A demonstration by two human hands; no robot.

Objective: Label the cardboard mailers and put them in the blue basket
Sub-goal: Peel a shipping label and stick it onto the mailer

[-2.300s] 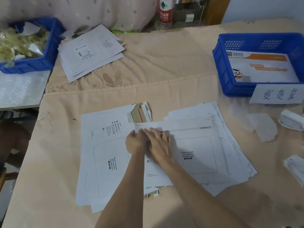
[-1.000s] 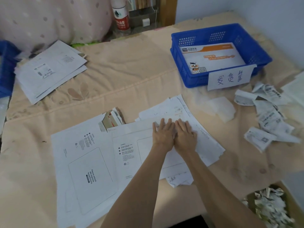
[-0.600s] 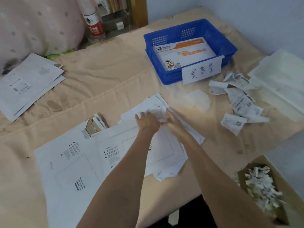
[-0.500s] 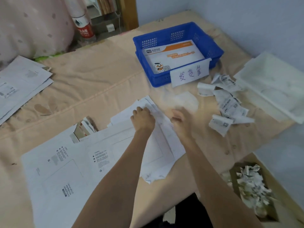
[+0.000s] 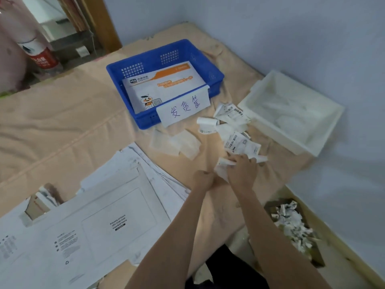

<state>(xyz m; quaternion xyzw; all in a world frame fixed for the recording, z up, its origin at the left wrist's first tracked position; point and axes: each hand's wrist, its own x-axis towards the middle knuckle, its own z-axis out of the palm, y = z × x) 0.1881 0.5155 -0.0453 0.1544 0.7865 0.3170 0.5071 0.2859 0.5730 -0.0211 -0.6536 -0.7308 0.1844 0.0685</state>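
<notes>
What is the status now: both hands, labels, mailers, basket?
Right hand and left hand both grip one label. Mailers unlabeled on table. Blue basket holds one mailer. Path unobstructed.

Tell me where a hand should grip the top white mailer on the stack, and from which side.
Grip the top white mailer at its right edge, coming from the right: that edge overhangs the fanned stack below, while other mailers butt against its left side.

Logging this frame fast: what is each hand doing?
Left hand: fingers curled, grip unclear, cannot tell.
Right hand: fingers pinch a shipping label.
</notes>
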